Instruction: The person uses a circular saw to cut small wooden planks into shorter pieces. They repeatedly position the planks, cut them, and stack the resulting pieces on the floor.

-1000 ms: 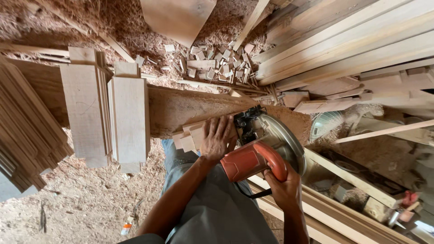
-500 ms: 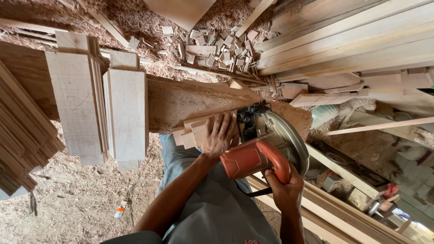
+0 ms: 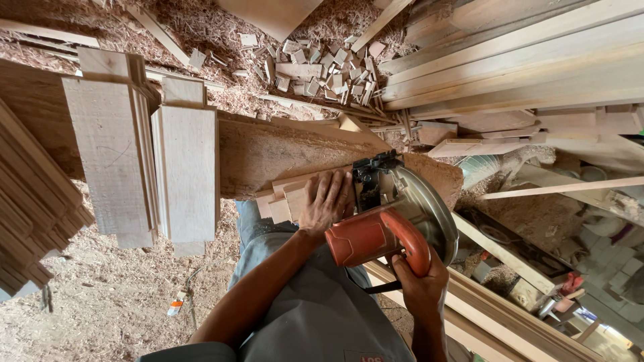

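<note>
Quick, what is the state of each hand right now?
Left hand: open, fingers spread, pressing flat on the small wood pieces beside the saw.
Right hand: closed around the orange handle of the circular saw.

The floor [image 3: 100, 308] is thick with pale sawdust and shavings; a heap of small wooden offcuts [image 3: 322, 70] lies scattered at the top of the view, among loose thin strips; long planed planks [image 3: 510, 60] are stacked side by side at the upper right, running off the frame; short flat boards [image 3: 144, 167] rest in stacks across a broad rough slab; a tight bundle of narrow slats [image 3: 30, 208] slants down the left edge; more long battens [image 3: 516, 315] cross the lower right, above cluttered, dusty odds and ends too jumbled to tell apart; the light is warm, even daylight, casting soft shadows.
</note>
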